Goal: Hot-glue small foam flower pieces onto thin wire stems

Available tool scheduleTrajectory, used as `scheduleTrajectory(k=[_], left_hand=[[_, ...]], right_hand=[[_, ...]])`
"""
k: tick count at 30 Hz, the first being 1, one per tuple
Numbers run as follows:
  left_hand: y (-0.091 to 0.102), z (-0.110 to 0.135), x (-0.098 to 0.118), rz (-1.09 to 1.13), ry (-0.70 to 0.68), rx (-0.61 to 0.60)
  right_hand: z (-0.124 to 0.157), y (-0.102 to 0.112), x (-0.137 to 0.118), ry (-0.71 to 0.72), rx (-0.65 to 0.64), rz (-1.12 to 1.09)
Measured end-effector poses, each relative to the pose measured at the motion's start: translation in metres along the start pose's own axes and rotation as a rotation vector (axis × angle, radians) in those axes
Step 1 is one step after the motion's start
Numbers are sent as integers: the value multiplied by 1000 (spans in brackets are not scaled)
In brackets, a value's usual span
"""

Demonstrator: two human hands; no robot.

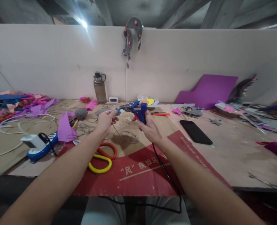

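Note:
My right hand grips a blue hot glue gun by its handle, nozzle pointing left, its black cord trailing toward me. My left hand is closed in a pinch on a small grey piece held right at the gun's nozzle. Both hands hover above brown cardboard that lies over a red printed sheet. Thin grey thread coils on the cardboard under the hands.
Orange and yellow scissors lie under my left forearm. A black phone is at the right, a blue power strip with white plug at the left. A water bottle, purple sheet and felt scraps line the back.

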State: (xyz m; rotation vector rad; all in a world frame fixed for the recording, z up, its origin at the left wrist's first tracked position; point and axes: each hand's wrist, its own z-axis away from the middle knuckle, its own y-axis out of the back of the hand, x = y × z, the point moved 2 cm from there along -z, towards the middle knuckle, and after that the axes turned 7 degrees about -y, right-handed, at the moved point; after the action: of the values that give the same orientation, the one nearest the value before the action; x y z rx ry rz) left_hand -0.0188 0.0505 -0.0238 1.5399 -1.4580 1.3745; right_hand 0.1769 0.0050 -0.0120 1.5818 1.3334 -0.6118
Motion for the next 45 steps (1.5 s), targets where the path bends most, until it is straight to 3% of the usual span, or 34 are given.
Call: scheduleTrajectory(k=[12,45], left_hand=[[-3,3,3,-67,-16,-50],[-2,2,1,-139,-64,-59]], right_hand=[[4,-4,-1,22,7,204],[5,-6,-3,7,10,231]])
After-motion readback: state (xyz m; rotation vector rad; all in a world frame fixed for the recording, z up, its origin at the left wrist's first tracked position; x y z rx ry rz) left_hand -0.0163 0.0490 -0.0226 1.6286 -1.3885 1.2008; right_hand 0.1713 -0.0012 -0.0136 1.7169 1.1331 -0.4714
